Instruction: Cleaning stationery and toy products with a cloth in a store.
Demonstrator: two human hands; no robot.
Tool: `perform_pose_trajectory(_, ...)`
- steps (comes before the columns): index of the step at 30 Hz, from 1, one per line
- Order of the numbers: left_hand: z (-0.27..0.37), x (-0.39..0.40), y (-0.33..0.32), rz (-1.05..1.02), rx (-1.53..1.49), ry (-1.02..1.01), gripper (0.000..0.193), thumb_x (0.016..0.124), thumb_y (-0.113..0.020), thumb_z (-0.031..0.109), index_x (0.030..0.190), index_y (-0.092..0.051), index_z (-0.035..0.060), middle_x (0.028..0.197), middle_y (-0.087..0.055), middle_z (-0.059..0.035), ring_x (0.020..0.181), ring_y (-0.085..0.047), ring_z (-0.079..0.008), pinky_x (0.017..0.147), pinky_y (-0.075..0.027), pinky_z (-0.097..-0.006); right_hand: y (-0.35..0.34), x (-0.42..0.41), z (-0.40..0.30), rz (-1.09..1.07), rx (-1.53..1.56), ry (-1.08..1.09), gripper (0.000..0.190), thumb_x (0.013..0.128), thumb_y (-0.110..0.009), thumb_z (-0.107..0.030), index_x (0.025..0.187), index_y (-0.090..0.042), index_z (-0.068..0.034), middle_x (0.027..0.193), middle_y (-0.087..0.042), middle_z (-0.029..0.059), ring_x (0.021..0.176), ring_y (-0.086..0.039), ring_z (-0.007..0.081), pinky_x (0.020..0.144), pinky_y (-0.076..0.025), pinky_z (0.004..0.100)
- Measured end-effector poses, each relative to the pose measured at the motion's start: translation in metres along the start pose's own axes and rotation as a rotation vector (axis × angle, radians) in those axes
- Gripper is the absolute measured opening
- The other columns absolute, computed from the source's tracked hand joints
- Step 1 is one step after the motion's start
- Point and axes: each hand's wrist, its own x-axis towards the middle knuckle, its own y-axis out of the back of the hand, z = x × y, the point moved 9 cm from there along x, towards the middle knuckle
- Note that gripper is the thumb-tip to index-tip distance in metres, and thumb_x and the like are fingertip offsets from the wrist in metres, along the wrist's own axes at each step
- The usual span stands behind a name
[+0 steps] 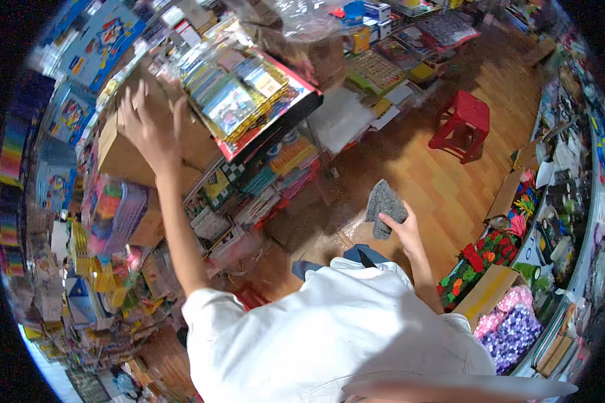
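Observation:
My left hand reaches out over an open cardboard box at the upper left, fingers spread. Whether the fingertips touch the box, I cannot tell. Just right of that hand, yellow-edged trays of small packets rest on a red-edged box with dark sides. Lower down, my right hand holds a folded grey cloth above the floor, the thumb across its face.
A red plastic stool stands on the wooden floor. Along the right side are boxes of pipe-cleaner-like craft items and purple pompoms. Crowded shelves of packaged goods line the left.

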Motion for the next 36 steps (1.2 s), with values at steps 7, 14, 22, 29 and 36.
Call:
perform_pose_trajectory(7, 0.247, -0.186, -0.052, -0.912, -1.152, 0.396, 0.097, 0.059, -0.087, 0.028, 0.138, -0.036, 0.0031, 0.141, -0.036, -0.0187, 0.133, -0.034, -0.0323, 0.112, -0.025, -0.0426, 0.014, 0.004, -0.023, -0.143, -0.08, -0.015, 0.043, 0.074, -0.079, -0.01, 0.11, -0.059, -0.001, 0.098, -0.065, 0.0042, 0.091, -0.06, 0.0123, 0.083, -0.048, 0.0283)
perform_pose_trajectory(14, 0.371, -0.289, -0.081, -1.429, -1.93, 1.105, 0.092, 0.067, -0.084, 0.017, 0.142, -0.032, 0.0021, 0.127, -0.053, -0.0117, 0.116, -0.051, -0.0196, 0.102, -0.039, -0.0343, 0.032, -0.004, -0.067, -0.158, 0.024, 0.105, 0.043, 0.078, -0.075, -0.006, 0.115, -0.053, -0.001, 0.103, -0.059, 0.0029, 0.099, -0.054, 0.0123, 0.091, -0.043, 0.0287)
perform_pose_trajectory(22, 0.412, -0.252, -0.121, -1.76, -1.749, 0.761, 0.031, 0.078, -0.072, -0.001, 0.109, -0.064, -0.0002, 0.111, -0.063, -0.0073, 0.104, -0.057, -0.0136, 0.091, -0.045, -0.0297, 0.087, 0.011, -0.059, -0.141, 0.278, 0.046, 0.049, 0.078, -0.071, 0.002, 0.123, -0.05, 0.002, 0.116, -0.058, 0.0082, 0.112, -0.053, 0.0151, 0.099, -0.041, 0.0313)
perform_pose_trajectory(29, 0.465, -0.198, -0.208, -1.403, -2.084, 0.417, 0.047, 0.06, -0.043, -0.018, 0.094, -0.07, 0.0005, 0.11, -0.065, -0.0114, 0.104, -0.059, -0.0215, 0.092, -0.044, -0.0322, 0.143, 0.094, -0.097, -0.063, -0.056, 0.229, 0.032, 0.069, -0.047, 0.017, 0.087, -0.068, 0.002, 0.119, -0.056, 0.0131, 0.115, -0.052, 0.023, 0.1, -0.036, 0.0336)
perform_pose_trajectory(36, 0.477, -0.164, -0.316, -1.513, -1.95, 0.393, 0.045, 0.063, -0.043, -0.015, 0.095, -0.07, 0.0008, 0.118, -0.059, -0.0153, 0.114, -0.052, -0.0251, 0.101, -0.038, -0.0365, 0.152, 0.216, -0.089, -0.275, 0.473, -0.188, 0.026, 0.081, -0.044, 0.006, 0.099, -0.063, 0.006, 0.115, -0.057, 0.0146, 0.115, -0.051, 0.0266, 0.101, -0.036, 0.0342)
